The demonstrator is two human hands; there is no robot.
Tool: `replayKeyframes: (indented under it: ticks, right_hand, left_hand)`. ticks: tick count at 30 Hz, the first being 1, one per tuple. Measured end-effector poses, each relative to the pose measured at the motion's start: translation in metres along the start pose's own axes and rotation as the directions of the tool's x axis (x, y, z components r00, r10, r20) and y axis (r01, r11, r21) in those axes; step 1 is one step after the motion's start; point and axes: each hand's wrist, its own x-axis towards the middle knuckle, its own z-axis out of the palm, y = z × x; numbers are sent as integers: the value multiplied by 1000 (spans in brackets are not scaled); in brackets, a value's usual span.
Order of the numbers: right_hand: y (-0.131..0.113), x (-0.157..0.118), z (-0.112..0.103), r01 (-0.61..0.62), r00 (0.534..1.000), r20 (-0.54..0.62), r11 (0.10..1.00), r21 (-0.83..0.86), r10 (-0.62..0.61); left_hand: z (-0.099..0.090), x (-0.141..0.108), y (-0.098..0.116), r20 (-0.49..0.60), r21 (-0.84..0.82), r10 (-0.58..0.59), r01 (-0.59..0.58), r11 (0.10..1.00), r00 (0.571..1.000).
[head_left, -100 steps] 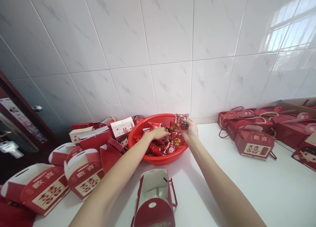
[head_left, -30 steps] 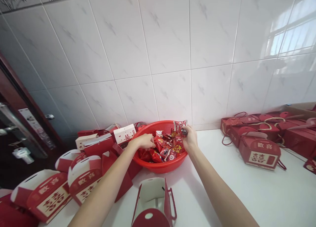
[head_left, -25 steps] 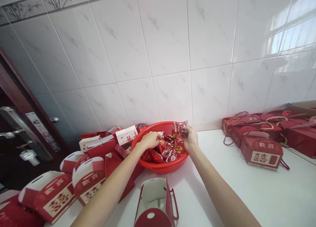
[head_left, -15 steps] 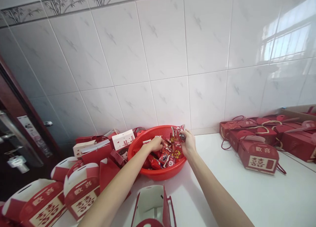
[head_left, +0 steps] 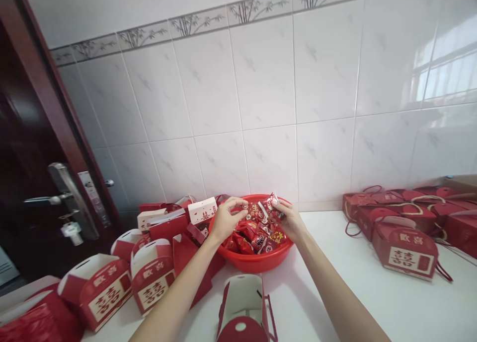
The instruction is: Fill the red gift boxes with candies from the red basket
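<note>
Both hands are over a red plastic basket filled with red wrapped candies. My left hand pinches the left end of a red candy packet with pale lettering, above the basket's left part. On the right side, my right hand holds small red and white packets between thumb and fingers. In front of the basket stands an open red box with a white inside and a red cord handle.
Open red boxes stand at the left, with a white box behind. Closed red boxes with cords line the right side. A tiled wall rises behind the white table; a dark door is at far left.
My left hand has risen from among the candies and now grips a packet's end. My right hand still holds packets at the basket's right side. The view has shifted left.
</note>
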Motion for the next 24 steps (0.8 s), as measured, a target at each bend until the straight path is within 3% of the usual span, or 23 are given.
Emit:
replayKeyframes:
  ticks: [5,10,14,18,21,24]
  right_hand:
    - [-8,-24,18,-72,986,143,992,-106,87]
    - [-20,-54,32,-83,981,153,968,-238,122]
    - [-33,-71,32,-25,984,153,931,-364,86]
    - [-51,-86,35,64,973,220,837,-544,69]
    - [-64,-98,45,83,946,285,735,-673,154]
    - [-70,-109,59,147,921,325,586,-797,212]
  left_hand:
    - [-9,-21,30,-169,-94,72,-88,992,983]
    - [-10,-44,56,-182,-263,-6,-42,964,983]
    - [-24,-67,71,-101,-328,-113,74,942,988]
    - [-46,-96,84,77,-143,-141,150,978,987]
    - [-52,-118,95,287,32,-227,228,973,931]
    - [-48,-135,100,333,191,-361,313,930,871]
